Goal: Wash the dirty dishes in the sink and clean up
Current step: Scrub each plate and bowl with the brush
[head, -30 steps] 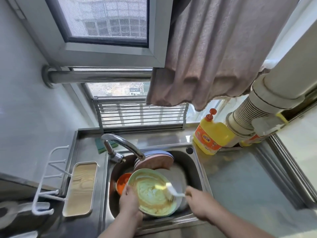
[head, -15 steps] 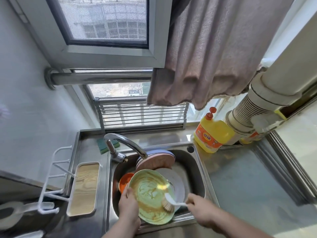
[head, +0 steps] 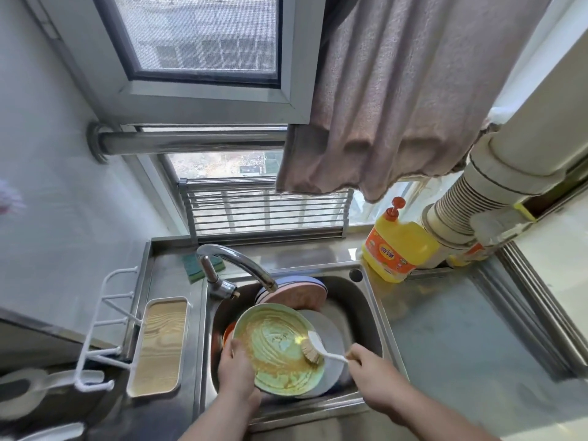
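A green plate (head: 273,345) smeared with brown sauce is tilted over the steel sink (head: 370,300). My left hand (head: 237,370) grips its left rim. My right hand (head: 370,367) holds a white-handled dish brush (head: 315,346), whose bristles press on the plate's right side. Under the green plate lies a white plate (head: 331,329). A pink plate (head: 296,296) leans at the back of the sink on a blue one, and an orange dish (head: 227,335) peeks out at the left.
The curved faucet (head: 235,262) arches over the sink with no water running. A yellow detergent bottle (head: 397,246) stands on the counter at the back right. A green sponge (head: 194,265) lies behind the faucet; a wood-look tray (head: 159,345) and white rack (head: 101,329) sit left.
The brush has moved from the plate's upper middle down to its lower right edge, leaving scrub streaks. My left hand still holds the plate in about the same place.
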A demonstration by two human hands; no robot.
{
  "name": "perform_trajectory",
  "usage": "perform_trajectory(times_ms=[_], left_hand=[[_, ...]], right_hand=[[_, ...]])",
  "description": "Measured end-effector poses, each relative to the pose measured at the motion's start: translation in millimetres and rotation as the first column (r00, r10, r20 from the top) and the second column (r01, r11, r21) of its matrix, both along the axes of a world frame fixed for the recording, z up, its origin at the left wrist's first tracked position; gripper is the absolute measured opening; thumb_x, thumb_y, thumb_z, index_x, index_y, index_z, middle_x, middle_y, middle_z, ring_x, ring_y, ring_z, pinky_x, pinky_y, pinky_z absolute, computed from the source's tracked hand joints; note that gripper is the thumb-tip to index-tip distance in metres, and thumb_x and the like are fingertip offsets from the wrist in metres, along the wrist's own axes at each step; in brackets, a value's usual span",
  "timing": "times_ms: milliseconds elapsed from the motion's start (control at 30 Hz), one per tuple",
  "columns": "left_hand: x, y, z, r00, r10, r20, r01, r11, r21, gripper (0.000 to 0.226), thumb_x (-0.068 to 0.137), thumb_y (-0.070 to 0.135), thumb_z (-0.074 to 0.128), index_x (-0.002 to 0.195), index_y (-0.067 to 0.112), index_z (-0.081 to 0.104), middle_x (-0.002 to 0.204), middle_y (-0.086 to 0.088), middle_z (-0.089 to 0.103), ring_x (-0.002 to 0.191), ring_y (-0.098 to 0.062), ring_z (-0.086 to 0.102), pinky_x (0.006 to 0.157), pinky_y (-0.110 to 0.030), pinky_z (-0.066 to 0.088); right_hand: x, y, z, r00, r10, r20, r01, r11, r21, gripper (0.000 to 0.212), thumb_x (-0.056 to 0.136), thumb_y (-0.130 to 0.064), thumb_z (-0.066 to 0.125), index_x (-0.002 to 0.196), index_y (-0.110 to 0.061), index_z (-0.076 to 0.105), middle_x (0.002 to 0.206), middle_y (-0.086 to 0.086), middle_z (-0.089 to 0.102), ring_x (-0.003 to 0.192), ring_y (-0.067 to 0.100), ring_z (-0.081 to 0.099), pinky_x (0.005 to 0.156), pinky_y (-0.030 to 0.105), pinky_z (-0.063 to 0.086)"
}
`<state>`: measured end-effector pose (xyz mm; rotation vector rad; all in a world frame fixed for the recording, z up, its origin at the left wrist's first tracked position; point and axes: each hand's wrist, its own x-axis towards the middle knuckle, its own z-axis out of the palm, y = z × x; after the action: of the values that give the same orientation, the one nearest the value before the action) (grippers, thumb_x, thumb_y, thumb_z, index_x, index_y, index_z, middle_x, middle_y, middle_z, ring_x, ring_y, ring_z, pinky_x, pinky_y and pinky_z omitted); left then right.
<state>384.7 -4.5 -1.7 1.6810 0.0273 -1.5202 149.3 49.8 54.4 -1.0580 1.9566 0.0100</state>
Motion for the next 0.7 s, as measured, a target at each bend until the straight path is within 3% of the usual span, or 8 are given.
perform_trajectory(times_ms=[100,200,300,367,467,533,600,700], left_hand=[[-14,14,5,0.997,-0.072,-0.019,0.071,0.996,-0.047,0.036,0.114,0.037,0.034,0.143,0.039,0.055,0.131,-0.013,0.065,0.111,-0.038,0.067,0.084,-0.057,0.06],[-24,17,6,0.993,-0.108,-0.04,0.106,0.994,-0.035,0.033,0.114,0.037,0.035,0.137,0.041,0.057,0.132,-0.017,0.067,0.111,-0.039,0.069,0.09,-0.063,0.058],[-16,0,7,0.994,-0.072,-0.079,0.069,0.997,-0.034,0.031,0.113,0.043,0.035,0.135,0.032,0.055,0.125,-0.021,0.066,0.099,-0.04,0.069,0.068,-0.057,0.062],[-4,-13,3,0.994,-0.036,-0.107,0.036,0.999,-0.001,0.043,0.11,0.056,0.033,0.131,0.024,0.053,0.118,-0.021,0.068,0.097,-0.041,0.069,0.073,-0.059,0.06],[6,-17,-8,0.979,-0.052,-0.199,0.066,0.996,0.065,0.082,0.097,0.082,0.022,0.131,0.019,0.063,0.116,-0.023,0.074,0.109,-0.047,0.069,0.094,-0.073,0.052],[-5,-10,3,0.975,-0.112,-0.194,0.129,0.989,0.076,0.087,0.098,0.081,0.016,0.117,0.015,0.07,0.1,-0.024,0.078,0.105,-0.045,0.07,0.093,-0.065,0.055],[-14,-4,18,0.963,-0.188,-0.195,0.213,0.97,0.116,0.086,0.1,0.078,0.015,0.105,0.013,0.07,0.08,-0.022,0.077,0.094,-0.041,0.07,0.081,-0.052,0.057],[-7,-14,10,0.961,-0.167,-0.22,0.182,0.982,0.047,0.09,0.099,0.079,0.01,0.113,0.012,0.069,0.09,-0.023,0.078,0.099,-0.041,0.069,0.08,-0.048,0.057]], right_hand=[[19,-26,5,0.995,-0.075,0.07,0.081,0.993,-0.085,0.017,0.096,-0.041,0.042,0.096,-0.039,0.059,0.089,-0.007,0.07,0.078,0.018,0.067,0.07,0.033,0.055],[45,-46,13,0.991,0.042,0.125,-0.026,0.992,-0.127,0.024,0.101,-0.034,0.039,0.114,-0.035,0.059,0.102,0.0,0.069,0.086,0.024,0.063,0.071,0.032,0.047],[73,-28,24,0.964,0.172,0.204,-0.15,0.982,-0.117,0.024,0.104,-0.036,0.043,0.122,-0.035,0.059,0.109,0.003,0.066,0.097,0.025,0.06,0.08,0.031,0.044],[76,-11,29,0.947,0.21,0.243,-0.193,0.977,-0.091,0.016,0.104,-0.044,0.045,0.113,-0.044,0.058,0.11,-0.001,0.065,0.102,0.02,0.06,0.086,0.027,0.044],[68,-1,39,0.931,0.245,0.27,-0.232,0.969,-0.078,0.009,0.103,-0.048,0.046,0.098,-0.051,0.054,0.108,-0.004,0.066,0.101,0.016,0.061,0.089,0.026,0.046],[68,-5,39,0.942,0.211,0.259,-0.187,0.976,-0.113,0.011,0.104,-0.046,0.046,0.107,-0.047,0.056,0.099,-0.004,0.066,0.088,0.014,0.059,0.081,0.027,0.046],[72,-10,40,0.951,0.174,0.257,-0.143,0.98,-0.137,0.011,0.105,-0.042,0.045,0.109,-0.043,0.055,0.095,-0.005,0.066,0.083,0.012,0.058,0.076,0.027,0.045],[65,-5,35,0.945,0.202,0.258,-0.189,0.979,-0.075,0.006,0.104,-0.044,0.047,0.107,-0.044,0.052,0.104,-0.005,0.066,0.092,0.012,0.06,0.084,0.024,0.045]])
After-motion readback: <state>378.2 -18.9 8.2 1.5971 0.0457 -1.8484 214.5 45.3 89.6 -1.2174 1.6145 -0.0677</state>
